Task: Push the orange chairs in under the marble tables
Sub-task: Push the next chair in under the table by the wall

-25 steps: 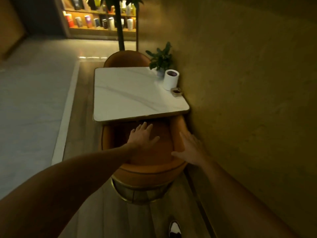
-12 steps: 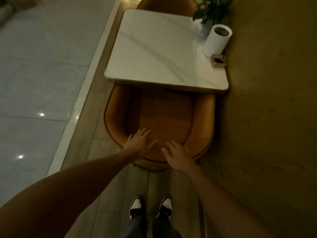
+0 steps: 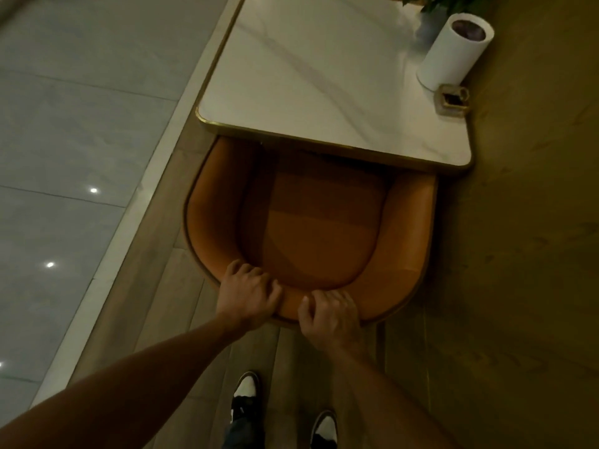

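An orange tub chair point(image 3: 311, 228) stands in front of me with its front edge tucked under the near side of a white marble table point(image 3: 317, 79) with a gold rim. Most of the seat shows between the table edge and the curved backrest. My left hand point(image 3: 248, 294) grips the top of the backrest left of centre, fingers curled over it. My right hand point(image 3: 330, 314) grips the same rim just to the right, a short gap between the two hands.
A white cylinder point(image 3: 452, 53), a small square dish point(image 3: 452, 100) and a potted plant point(image 3: 444, 4) sit at the table's right side against the tan wall point(image 3: 534, 222). Grey tiled floor point(image 3: 64, 157) lies left of a pale curb. My shoes point(image 3: 246, 393) stand on wooden flooring behind the chair.
My hands went from lying flat with spread fingers over the backrest to curling shut on its top rim. The view has tilted further down and closer to the chair.
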